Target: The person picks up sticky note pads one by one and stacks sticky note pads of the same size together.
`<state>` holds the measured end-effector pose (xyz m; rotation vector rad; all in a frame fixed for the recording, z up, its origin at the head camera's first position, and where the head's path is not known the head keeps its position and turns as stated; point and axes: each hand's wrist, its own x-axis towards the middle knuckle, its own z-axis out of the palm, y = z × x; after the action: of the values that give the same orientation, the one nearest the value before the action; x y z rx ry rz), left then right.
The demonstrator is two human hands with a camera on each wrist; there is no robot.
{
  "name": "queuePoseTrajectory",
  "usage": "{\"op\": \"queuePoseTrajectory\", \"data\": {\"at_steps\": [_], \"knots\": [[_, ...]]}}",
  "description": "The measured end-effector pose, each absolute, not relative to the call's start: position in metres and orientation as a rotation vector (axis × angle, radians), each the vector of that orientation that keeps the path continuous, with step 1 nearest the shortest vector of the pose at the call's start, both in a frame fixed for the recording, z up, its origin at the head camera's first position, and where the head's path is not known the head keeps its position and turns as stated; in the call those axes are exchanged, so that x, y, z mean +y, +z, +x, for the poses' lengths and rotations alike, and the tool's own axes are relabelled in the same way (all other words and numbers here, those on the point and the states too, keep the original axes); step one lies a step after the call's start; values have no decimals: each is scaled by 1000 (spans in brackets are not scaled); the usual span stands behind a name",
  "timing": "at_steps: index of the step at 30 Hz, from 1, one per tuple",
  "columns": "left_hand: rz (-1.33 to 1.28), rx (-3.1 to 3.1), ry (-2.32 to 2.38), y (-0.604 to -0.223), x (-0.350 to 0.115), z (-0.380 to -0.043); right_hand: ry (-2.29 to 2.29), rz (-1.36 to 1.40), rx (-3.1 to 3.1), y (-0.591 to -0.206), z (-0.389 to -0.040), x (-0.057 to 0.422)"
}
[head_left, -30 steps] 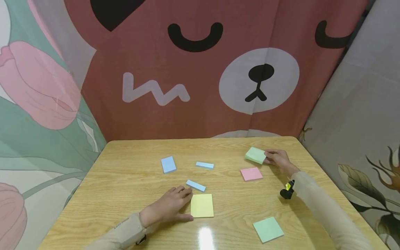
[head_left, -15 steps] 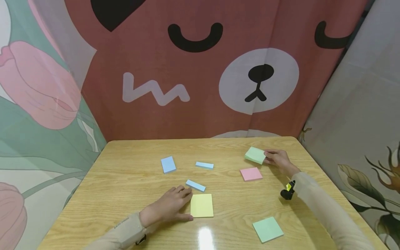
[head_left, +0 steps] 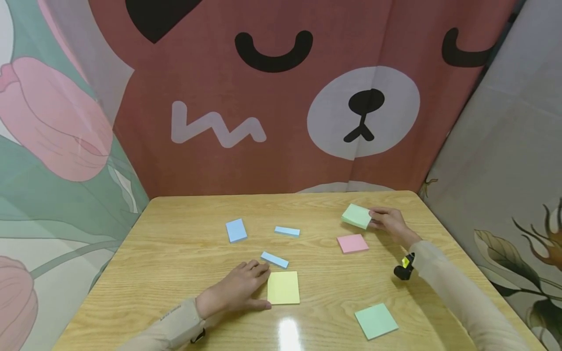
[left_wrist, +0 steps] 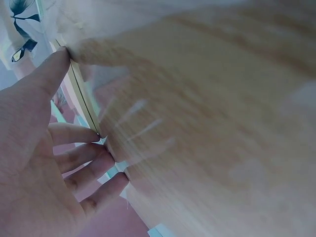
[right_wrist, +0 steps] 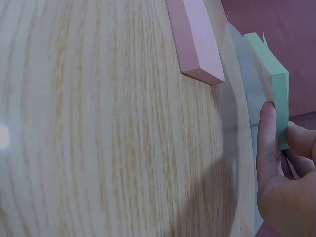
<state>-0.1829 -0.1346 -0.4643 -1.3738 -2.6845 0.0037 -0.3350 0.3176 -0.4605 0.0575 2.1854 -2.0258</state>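
In the head view my right hand (head_left: 390,224) pinches a light green sticky note pad (head_left: 356,216) by its right edge, at the far right of the table. The right wrist view shows this green pad (right_wrist: 279,94) between thumb and fingers, raised off the tabletop. A pink sticky note pad (head_left: 353,243) lies just in front of it. My left hand (head_left: 239,288) rests on the table with spread fingers, thumb and fingertips at the left edge of a yellow sticky note pad (head_left: 283,287). Behind those fingertips lies a narrow blue pad (head_left: 274,260).
A second narrow blue pad (head_left: 287,231) and a blue rectangular pad (head_left: 236,230) lie farther back on the wooden table (head_left: 175,253). Another green pad (head_left: 376,321) sits near the front right. A printed curtain (head_left: 281,165) hangs behind the table.
My right hand has shifted slightly left and up with the green pad, which is tilted a little more. My left hand stays where it was.
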Motion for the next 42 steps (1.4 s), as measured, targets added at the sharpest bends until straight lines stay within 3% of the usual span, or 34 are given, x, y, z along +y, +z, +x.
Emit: {"op": "queuePoseTrajectory", "data": {"at_steps": [10,22,30,37,42], "knots": [[-1362,-2698,-1,-468,-135,-184,-2026,43,2204,-460,-337,316],[-1365,-2714,1,-469,-135,-182,-2070,-23,2183,-485,-352,330],[-1362,-2724,-4,-469,-135,-182,-2003,5,2261,-481,-347,322],[-1368,-2719,1,-467,-136,-182,-1985,-4,2233,-449,-324,299],[-1368,-2695,9,-467,-137,-183,-2018,-47,2229,-464,-335,308]]}}
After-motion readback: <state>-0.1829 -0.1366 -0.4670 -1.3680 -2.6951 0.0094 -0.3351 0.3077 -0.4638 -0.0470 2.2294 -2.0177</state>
